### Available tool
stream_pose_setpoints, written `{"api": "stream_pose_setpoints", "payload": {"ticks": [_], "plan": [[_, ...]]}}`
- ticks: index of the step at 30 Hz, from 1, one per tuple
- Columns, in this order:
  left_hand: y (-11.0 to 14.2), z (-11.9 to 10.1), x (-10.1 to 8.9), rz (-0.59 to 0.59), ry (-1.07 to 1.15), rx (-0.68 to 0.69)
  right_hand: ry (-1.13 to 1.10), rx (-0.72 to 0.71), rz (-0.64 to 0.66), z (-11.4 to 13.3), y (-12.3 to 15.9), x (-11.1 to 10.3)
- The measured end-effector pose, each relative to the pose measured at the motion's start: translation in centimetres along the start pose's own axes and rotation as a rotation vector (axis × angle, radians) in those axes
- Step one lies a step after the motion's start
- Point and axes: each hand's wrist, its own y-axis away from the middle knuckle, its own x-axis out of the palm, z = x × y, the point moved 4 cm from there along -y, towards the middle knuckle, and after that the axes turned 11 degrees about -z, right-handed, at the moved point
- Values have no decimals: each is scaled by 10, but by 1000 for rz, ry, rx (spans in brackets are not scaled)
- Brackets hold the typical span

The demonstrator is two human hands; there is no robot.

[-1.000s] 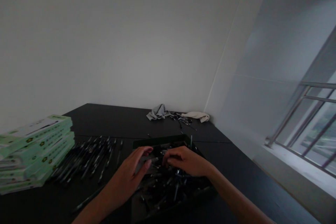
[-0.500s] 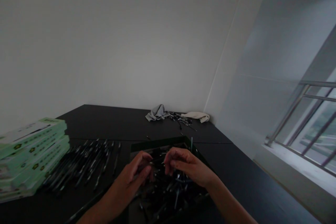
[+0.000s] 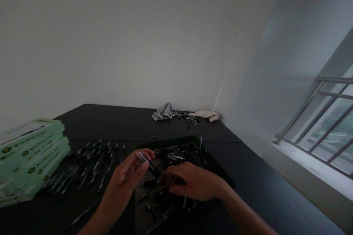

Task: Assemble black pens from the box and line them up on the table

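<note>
My left hand is closed on a short pen piece, clear at its upper end and black lower down, pinched between thumb and fingers. The piece slants down to the right, over the dark tray. My right hand is curled, its fingertips close by the lower end of that piece. What lies between those fingertips is too dark to make out. Under both hands, the tray contains many loose black and clear pen parts in a jumble.
Left of the tray, many black pens lie side by side on the black table. Green-and-white boxes are stacked at the far left. Toward the wall sit a grey cloth, more pen parts and a beige cloth.
My left hand has moved slightly up and left, and the pen piece now shows in it. My right hand has dropped lower over the tray. The view has shifted slightly.
</note>
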Motion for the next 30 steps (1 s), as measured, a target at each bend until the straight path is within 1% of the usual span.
{"api": "stream_pose_setpoints", "payload": {"ticks": [1,3,5,7,8,10,12,15,17,21,24,30], "plan": [[0,1,0,-8,5,-3,110,15,-15,-9,-1,-5],[0,4,1,-19,7,-17,323,110,-56,-35,-2,-15],[0,8,2,-32,4,-35,475,250,1,-64,-4,-21],[-1,13,2,-42,-12,-52,517,299,63,-83,-7,-21],[-2,15,2,-49,-29,-55,529,297,87,-88,-9,-20],[-3,18,2,-57,-77,-49,580,272,121,-89,-14,-15],[-5,20,2,-50,-133,-34,659,252,128,-83,-19,-9],[-7,26,3,-27,-218,-14,736,239,88,-71,-26,-2],[-7,30,3,-15,-279,2,746,222,54,-65,-27,1],[-6,37,6,16,-377,31,748,164,38,-56,-27,3],[-5,40,8,35,-425,37,737,139,45,-55,-26,2],[-5,41,7,21,-475,65,690,131,70,-66,-25,-4]]}}
